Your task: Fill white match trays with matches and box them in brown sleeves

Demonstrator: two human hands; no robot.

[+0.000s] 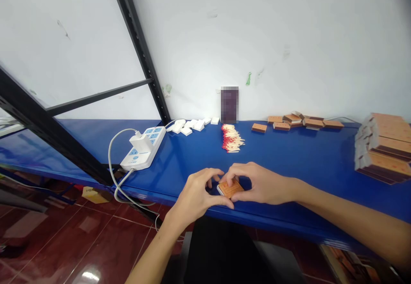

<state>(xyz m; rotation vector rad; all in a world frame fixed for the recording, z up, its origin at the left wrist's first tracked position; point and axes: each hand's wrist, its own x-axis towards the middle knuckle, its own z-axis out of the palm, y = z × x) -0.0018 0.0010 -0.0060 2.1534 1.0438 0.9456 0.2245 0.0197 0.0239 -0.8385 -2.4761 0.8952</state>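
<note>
1. Blue counter [305, 159] against a pale wall [199, 35]; I take clock directions from the matchbox [236, 188] near its front edge.
2. At 10 o'clock, a white power strip [143, 162]; at 11, white trays [198, 125].
3. Left hand [197, 192], at 9 o'clock: fingers curved, thumb spread well away from them, framing the box's white end; whether they touch it I can't tell.
4. That white end faces about 8 o'clock, so the long axis seems to run 8 to 2, though fingers cover part. Loose matches [233, 139] lie at 12.
5. Right hand [261, 184], at 3 o'clock, is the nearer: its fingers pinch the matchbox.
6. Orange boxes [281, 126] lie scattered towards 1 to 2 o'clock; a stack [390, 164] sits between 2 and 3.
</note>
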